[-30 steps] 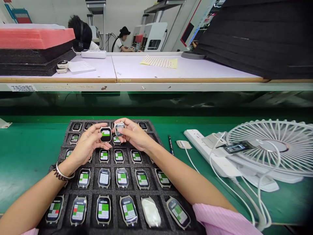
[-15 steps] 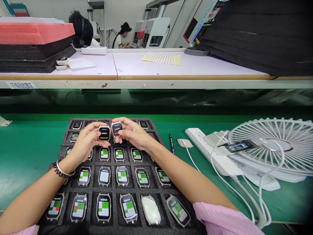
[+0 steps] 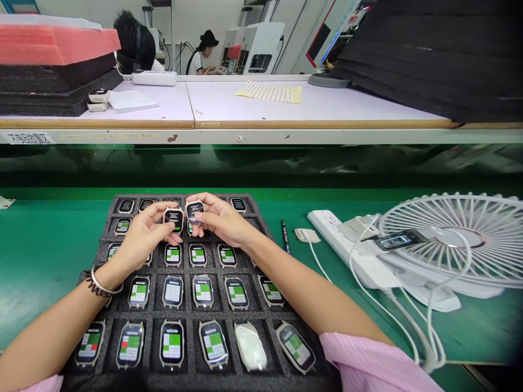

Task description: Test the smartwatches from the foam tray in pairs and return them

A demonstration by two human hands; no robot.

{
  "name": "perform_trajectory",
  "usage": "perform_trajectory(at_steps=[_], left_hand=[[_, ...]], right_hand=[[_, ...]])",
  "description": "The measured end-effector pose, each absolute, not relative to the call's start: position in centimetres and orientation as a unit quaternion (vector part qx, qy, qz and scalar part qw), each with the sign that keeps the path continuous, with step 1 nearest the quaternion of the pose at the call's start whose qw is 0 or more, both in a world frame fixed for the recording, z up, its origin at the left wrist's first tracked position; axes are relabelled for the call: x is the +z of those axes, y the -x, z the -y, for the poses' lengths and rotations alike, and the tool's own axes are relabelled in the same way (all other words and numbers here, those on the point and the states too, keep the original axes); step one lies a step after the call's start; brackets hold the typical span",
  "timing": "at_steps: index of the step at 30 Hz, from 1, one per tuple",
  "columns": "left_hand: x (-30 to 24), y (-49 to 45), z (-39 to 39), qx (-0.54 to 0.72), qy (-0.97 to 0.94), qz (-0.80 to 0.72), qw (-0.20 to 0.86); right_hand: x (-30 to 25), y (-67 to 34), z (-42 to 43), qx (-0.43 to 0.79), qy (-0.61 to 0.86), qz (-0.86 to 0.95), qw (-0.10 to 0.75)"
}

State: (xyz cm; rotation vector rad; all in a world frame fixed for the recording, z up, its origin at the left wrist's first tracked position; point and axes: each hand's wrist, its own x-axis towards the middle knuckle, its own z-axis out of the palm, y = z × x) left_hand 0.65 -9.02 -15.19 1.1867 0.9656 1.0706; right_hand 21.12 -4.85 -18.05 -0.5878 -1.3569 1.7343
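A black foam tray (image 3: 110, 218) on the green bench holds several strapless smartwatch bodies in pockets, most with lit green-and-white screens. My left hand (image 3: 143, 237) is closed round one watch body (image 3: 174, 219) with a dark screen, held above the tray's far rows. My right hand (image 3: 223, 220) pinches a second watch body (image 3: 194, 211), its screen also dark, right beside the first. One watch (image 3: 250, 346) in the near row lies face down, showing a white back.
A white fan (image 3: 453, 239) lies to the right with a small device (image 3: 394, 240) on it, beside a white power strip (image 3: 347, 247) and cables. A pen (image 3: 284, 235) lies by the tray. The raised shelf (image 3: 245, 117) carries foam stacks and a yellow sheet (image 3: 269, 92); people sit beyond.
The screen of the watch in my left hand went from a green grid to dark. Both hands stayed together over the tray's far rows, and the view tipped slightly.
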Motion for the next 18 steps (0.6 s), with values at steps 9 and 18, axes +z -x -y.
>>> perform_trajectory(at_steps=[9, 18], left_hand=[[-14.1, -0.9, 9.3, 0.466, -0.523, -0.381, 0.603], [-8.0, -0.9, 15.9, 0.2, -0.513, -0.098, 0.829]], right_hand=[[-18.0, -21.0, 4.9, 0.701, 0.216, 0.531, 0.424], [-14.8, -21.5, 7.7, 0.708, 0.162, 0.568, 0.388]])
